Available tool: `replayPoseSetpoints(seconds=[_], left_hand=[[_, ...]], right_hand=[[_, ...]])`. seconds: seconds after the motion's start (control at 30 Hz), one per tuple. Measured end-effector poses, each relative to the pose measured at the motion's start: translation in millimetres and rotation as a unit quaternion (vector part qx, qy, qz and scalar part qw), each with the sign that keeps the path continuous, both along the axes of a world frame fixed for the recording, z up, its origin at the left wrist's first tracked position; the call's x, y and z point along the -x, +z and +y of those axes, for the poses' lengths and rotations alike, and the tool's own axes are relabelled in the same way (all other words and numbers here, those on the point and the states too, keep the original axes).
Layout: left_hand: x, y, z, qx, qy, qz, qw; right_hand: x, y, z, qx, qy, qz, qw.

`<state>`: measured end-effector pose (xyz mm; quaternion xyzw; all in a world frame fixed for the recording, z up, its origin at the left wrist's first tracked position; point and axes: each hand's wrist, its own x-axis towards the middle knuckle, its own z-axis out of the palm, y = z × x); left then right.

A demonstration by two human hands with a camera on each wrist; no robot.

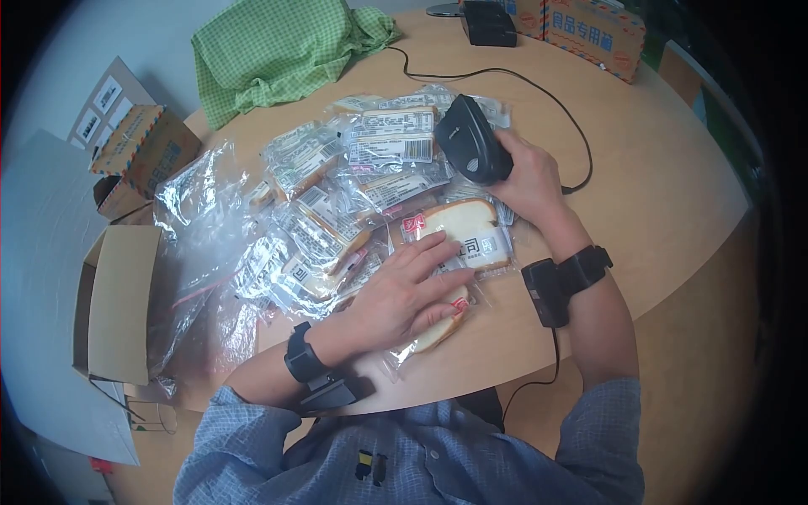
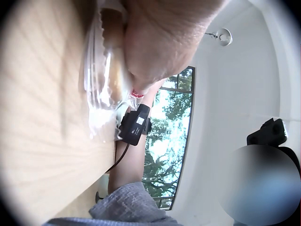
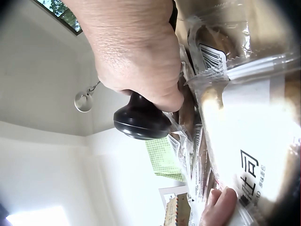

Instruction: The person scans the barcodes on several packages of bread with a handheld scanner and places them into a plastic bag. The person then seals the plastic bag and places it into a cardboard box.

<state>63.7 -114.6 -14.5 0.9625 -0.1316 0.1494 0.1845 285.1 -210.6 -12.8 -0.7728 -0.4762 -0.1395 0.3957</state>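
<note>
My right hand [image 1: 532,181] grips a black handheld barcode scanner [image 1: 473,143] above the right side of a pile of bagged bread. In the right wrist view the scanner's rounded black head [image 3: 141,123] sticks out past the hand. My left hand [image 1: 394,293] lies with fingers spread over a clear-wrapped slice of toast bread [image 1: 459,220], its fingertips on the wrapper. Under its thumb side is another wrapped slice [image 1: 436,335], close to the table edge. The left wrist view shows that wrapper's crimped edge [image 2: 109,84] beside the hand.
Several more bread packs with barcode labels [image 1: 391,135] are heaped behind. Clear plastic bags [image 1: 202,206] and an open cardboard box [image 1: 122,303] stand left. A green checked cloth [image 1: 278,55] lies at the back. The scanner's cable [image 1: 581,126] loops across the right.
</note>
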Motion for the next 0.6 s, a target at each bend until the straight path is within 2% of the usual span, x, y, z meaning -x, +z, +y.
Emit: replayPoseSetpoints(seconds=[0.6], left_hand=[[0.6, -3.9, -2.8, 0.024, 0.005, -0.019, 1.0]], right_hand=[[0.9, -1.3, 0.8, -0.008, 0.0, 0.002, 1.0]])
